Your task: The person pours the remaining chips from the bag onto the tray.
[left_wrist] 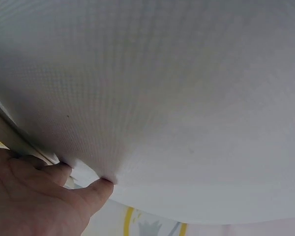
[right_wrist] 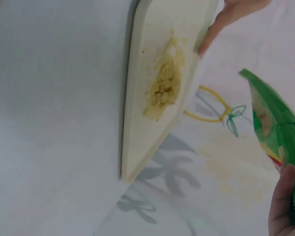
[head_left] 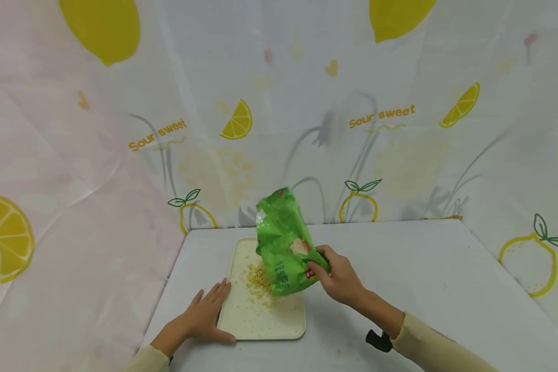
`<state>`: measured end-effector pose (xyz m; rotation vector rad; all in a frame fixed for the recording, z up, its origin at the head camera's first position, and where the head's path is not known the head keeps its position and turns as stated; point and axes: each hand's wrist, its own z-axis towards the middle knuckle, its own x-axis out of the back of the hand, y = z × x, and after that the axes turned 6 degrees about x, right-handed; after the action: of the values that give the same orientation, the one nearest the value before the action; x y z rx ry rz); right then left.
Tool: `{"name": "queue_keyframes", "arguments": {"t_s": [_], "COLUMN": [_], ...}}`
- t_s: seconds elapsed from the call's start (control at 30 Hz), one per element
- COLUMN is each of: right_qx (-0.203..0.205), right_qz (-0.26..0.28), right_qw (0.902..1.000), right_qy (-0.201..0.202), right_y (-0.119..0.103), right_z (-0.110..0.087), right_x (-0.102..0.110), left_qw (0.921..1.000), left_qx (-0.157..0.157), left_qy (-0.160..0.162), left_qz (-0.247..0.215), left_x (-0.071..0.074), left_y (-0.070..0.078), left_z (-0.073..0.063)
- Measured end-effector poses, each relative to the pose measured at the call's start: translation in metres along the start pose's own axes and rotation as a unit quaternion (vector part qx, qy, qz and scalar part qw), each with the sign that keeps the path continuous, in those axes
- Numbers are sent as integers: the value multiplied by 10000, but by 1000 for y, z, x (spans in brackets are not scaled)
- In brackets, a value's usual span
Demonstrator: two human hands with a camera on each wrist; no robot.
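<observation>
A green snack bag (head_left: 285, 243) is pinched at its lower right corner by my right hand (head_left: 344, 276), held above the tray in the head view. The right wrist view shows the same bag (right_wrist: 280, 123) at the right edge, with the thumb pressed on it. Below lies a cream rectangular tray (head_left: 260, 325) with a heap of yellowish crumbs (head_left: 257, 279) near its middle. My left hand (head_left: 204, 315) rests at the tray's left edge, fingers spread and thumb by the near left corner. In the left wrist view that hand's (left_wrist: 44, 201) fingertips touch the white cloth.
A white cloth covers the table (head_left: 376, 279). Fabric walls printed with lemons (head_left: 359, 207) stand behind and at both sides. A black strap piece (head_left: 378, 341) hangs by the right wrist. Small specks lie on the cloth near the tray's front edge.
</observation>
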<state>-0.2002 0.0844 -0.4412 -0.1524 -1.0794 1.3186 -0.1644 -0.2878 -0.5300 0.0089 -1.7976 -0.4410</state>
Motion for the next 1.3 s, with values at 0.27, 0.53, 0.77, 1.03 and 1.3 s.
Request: {"name": "queue_keyframes", "arguments": {"t_s": [0.27, 0.53, 0.77, 1.03, 1.3], "right_qx": [-320, 56, -165, -250, 661], "right_qz": [-363, -408, -620, -521, -537], "right_qw": [9972, 9988, 9967, 9963, 9953], "right_qy": [-562, 278, -492, -630, 451], "right_y": [8, -3, -6, -9, -30], "right_z": [-12, 2, 1, 7, 13], "right_x": [-7, 6, -5, -4, 8], "left_qw": [9999, 9999, 9999, 9998, 9999], "left_qx": [-116, -79, -37, -77, -135], "left_qy": [-66, -61, -52, 71, 41], "left_qz": [2, 82, 84, 139, 18], "left_x": [0, -3, 1, 3, 3], "left_y": [0, -3, -1, 0, 0], "left_z": [11, 19, 12, 3, -2]}}
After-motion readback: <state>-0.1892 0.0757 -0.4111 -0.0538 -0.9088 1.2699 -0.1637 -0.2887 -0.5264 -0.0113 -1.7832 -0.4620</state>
